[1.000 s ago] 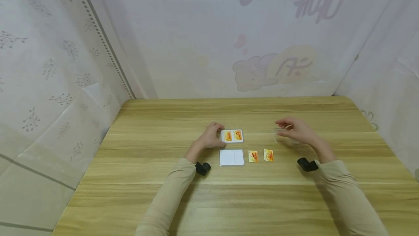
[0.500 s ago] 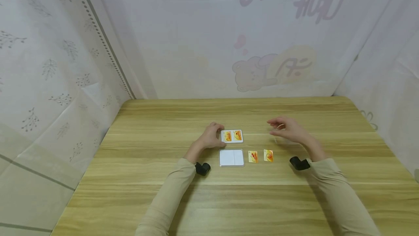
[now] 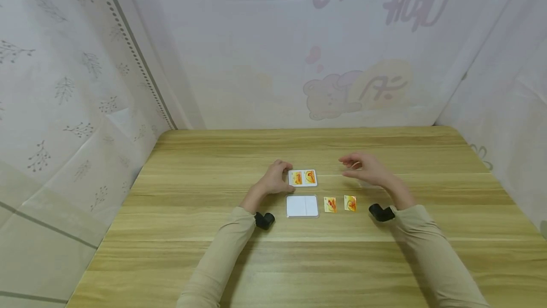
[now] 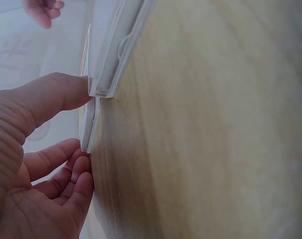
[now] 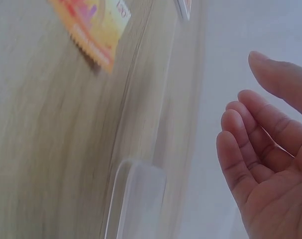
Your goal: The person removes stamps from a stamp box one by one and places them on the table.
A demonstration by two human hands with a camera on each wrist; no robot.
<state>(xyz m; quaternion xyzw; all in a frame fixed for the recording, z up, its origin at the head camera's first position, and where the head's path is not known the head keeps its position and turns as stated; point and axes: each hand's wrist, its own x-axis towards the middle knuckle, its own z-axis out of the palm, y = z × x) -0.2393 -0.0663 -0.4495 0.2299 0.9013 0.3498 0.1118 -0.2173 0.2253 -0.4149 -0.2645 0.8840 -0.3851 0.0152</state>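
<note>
Left hand (image 3: 274, 179) pinching white rectangular plastic case (image 3: 303, 178), right hand (image 3: 363, 168) loosely spread, empty; orange-yellow paper stamps (image 3: 309, 177) seemingly seated, clear plastic cover (image 5: 141, 204) probably next

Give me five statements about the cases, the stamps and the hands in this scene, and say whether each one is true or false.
1. The left hand holds the left end of the far case. True.
2. Two loose stamps lie to the right of the near case, as the head camera sees it. True.
3. The right hand is gripping a stamp. False: the right hand holds nothing.
4. The near case has two stamps in it. False: it shows only blank white.
5. The clear plastic piece lies left of the far case. False: it lies to its right, near the right hand.
</note>
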